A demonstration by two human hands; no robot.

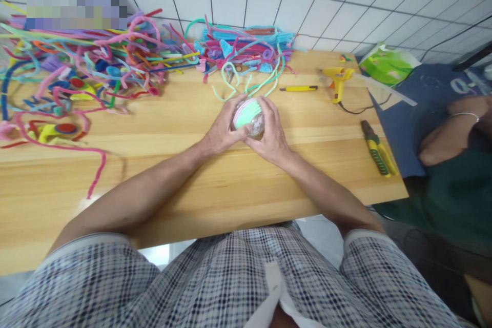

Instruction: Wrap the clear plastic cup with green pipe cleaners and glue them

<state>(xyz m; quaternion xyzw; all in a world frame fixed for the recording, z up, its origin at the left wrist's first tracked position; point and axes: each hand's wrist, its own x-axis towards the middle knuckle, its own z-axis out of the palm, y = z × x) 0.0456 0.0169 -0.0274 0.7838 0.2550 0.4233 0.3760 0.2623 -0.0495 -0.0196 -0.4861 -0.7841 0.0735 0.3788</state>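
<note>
Far left on my feed: tangle of colourful fuzzy stems [126, 56] on table [246, 189]. Next, left hand [226, 127], fingers curled around left side of ball [249, 114] with mint and pink bands. Ball sits cupped between both hands; I can't tell whether it touches wood. Right hand [272, 132], fingers wrapped on ball's right side, thumbs at near side. Farther right I see yellow cutter [302, 88], glue gun [338, 81], pliers [377, 156].

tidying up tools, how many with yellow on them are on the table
3: utility knife beyond the right hand, hot glue gun right of the knife, pliers at the right of the table. More may be hidden under the pipe cleaners.
</note>
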